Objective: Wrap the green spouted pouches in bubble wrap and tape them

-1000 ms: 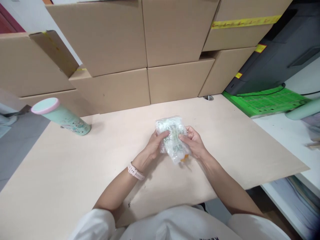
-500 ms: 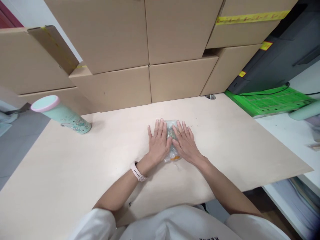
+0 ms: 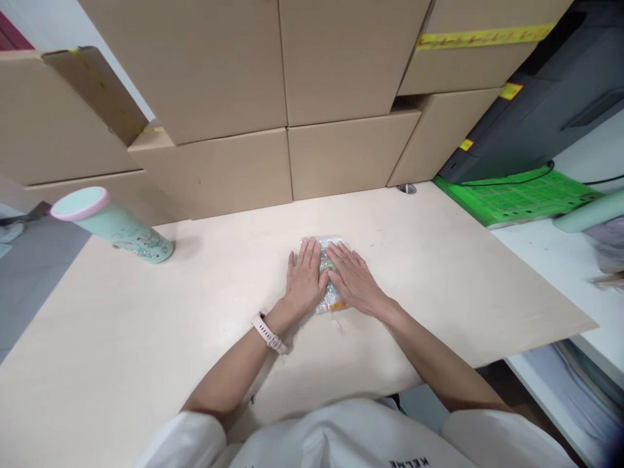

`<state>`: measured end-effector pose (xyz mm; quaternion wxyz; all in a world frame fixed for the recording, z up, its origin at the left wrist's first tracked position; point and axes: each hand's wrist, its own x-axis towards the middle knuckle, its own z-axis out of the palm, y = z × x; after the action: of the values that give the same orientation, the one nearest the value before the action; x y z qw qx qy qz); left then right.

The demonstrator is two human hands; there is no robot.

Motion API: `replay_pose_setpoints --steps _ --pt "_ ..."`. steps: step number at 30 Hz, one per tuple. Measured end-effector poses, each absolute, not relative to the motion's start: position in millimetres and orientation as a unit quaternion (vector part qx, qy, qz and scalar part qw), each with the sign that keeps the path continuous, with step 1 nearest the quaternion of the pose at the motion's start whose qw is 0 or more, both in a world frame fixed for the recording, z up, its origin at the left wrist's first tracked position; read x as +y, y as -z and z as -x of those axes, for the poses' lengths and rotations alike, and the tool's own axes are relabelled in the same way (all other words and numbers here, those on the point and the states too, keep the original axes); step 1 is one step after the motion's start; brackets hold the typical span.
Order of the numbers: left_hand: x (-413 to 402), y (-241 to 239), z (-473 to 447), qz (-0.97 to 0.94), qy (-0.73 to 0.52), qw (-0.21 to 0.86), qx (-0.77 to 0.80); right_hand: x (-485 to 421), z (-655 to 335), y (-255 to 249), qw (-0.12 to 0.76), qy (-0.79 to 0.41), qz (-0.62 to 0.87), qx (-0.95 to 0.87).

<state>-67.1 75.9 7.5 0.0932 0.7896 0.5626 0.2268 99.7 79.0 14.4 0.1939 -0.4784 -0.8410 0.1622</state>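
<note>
A small clear plastic bag point(image 3: 327, 300) with greenish contents and an orange bit at its near end lies on the pale wooden table point(image 3: 146, 325). My left hand point(image 3: 303, 281) lies flat on its left side, fingers stretched forward and together. My right hand point(image 3: 353, 278) presses flat on its right side, fingers also straight. Both palms cover most of the bag; only a strip between the hands and the near end show. A pink watch band is on my left wrist.
A mint green tumbler point(image 3: 114, 225) with a pink-rimmed lid stands at the left. Stacked cardboard boxes point(image 3: 234, 104) wall off the table's far edge. At the right are a green mat point(image 3: 517, 198) and a dark machine point(image 3: 546, 97). The table's right edge drops off.
One second ago both hands held the bag up off the table. They have since laid it down and flattened onto it, then drawn slightly closer together.
</note>
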Motion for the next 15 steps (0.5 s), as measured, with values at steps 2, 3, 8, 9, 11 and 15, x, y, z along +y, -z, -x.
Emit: replay_pose_setpoints --steps 2,3,8,9,11,15 --pt "75.2 -11.1 69.8 -0.777 -0.267 0.114 0.558 79.3 -101.8 -15.1 0.249 -0.179 0.476 -0.824" --pt "75.1 -14.2 72.2 -0.759 -0.301 0.119 0.565 79.3 -103.7 -16.0 0.289 -0.185 0.482 -0.806" --pt "81.6 -34.0 90.7 -0.618 -0.377 0.185 0.665 80.0 -116.5 -26.3 0.424 -0.244 0.578 -0.653" --pt "83.9 -36.3 93.7 -0.612 -0.354 0.226 0.671 80.7 -118.0 -27.6 0.415 -0.274 0.588 -0.638" --pt "87.3 -37.9 96.8 -0.606 -0.332 0.306 0.655 82.1 -118.7 -27.8 0.387 -0.332 0.593 -0.623" --pt "84.9 -38.8 91.5 -0.602 -0.416 0.371 0.572 81.8 -113.2 -23.7 0.405 -0.384 0.56 -0.612"
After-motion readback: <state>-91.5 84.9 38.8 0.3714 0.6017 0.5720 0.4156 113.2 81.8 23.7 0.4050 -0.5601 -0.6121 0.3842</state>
